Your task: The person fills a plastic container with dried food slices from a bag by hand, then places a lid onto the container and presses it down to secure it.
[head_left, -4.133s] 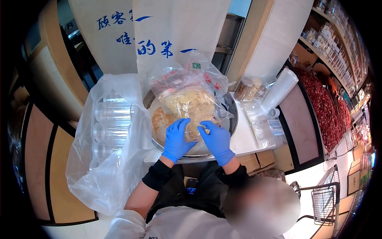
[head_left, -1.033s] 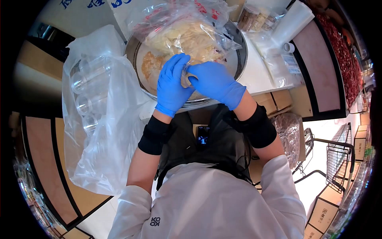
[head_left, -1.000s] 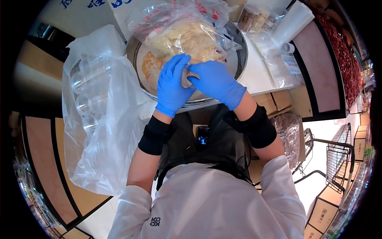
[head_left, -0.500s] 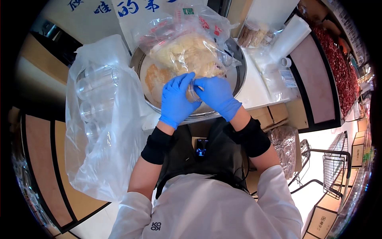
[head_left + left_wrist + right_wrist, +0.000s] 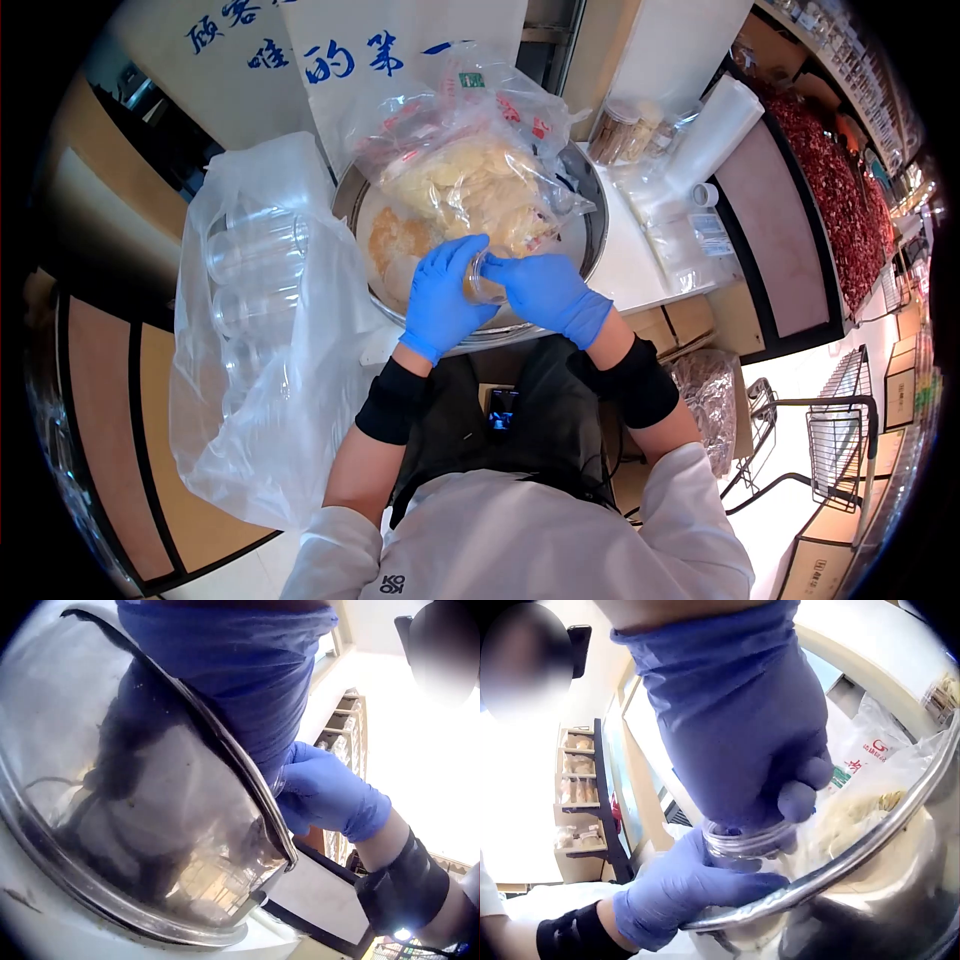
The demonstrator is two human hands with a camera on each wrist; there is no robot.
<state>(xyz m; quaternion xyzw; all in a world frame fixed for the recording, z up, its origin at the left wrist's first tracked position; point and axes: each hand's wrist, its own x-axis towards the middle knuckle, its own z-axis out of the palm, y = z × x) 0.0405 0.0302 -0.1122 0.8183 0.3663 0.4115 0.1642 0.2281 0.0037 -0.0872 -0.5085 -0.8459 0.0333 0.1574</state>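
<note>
A clear plastic jar (image 5: pixel 484 283) is gripped by my blue-gloved left hand (image 5: pixel 440 300), over the near part of a round steel basin (image 5: pixel 603 222). My right hand (image 5: pixel 550 293), also gloved, is at the jar's mouth. In the right wrist view some fingers of the right hand (image 5: pixel 742 742) reach into the threaded neck (image 5: pixel 739 841), and two other fingers (image 5: pixel 796 801) are curled outside it. I cannot tell whether the hidden fingertips hold anything. Behind the jar a clear bag of pale yellow slices (image 5: pixel 460 190) lies in the basin, beside an orange-brown patch of crumbs (image 5: pixel 398 240).
To the left hangs a big translucent bag (image 5: pixel 270 430) with several clear jars (image 5: pixel 258 250) inside. On the white counter at right are filled jars (image 5: pixel 622 130), a plastic roll (image 5: pixel 715 130), flat bags (image 5: pixel 650 215) and a white-capped item (image 5: pixel 705 194). A wire basket (image 5: pixel 838 445) stands farther right.
Earlier the right hand pinched a pale piece beside the jar; now its fingers are at the jar's mouth. The whole head view has shifted, setting hands and basin lower in the picture.
</note>
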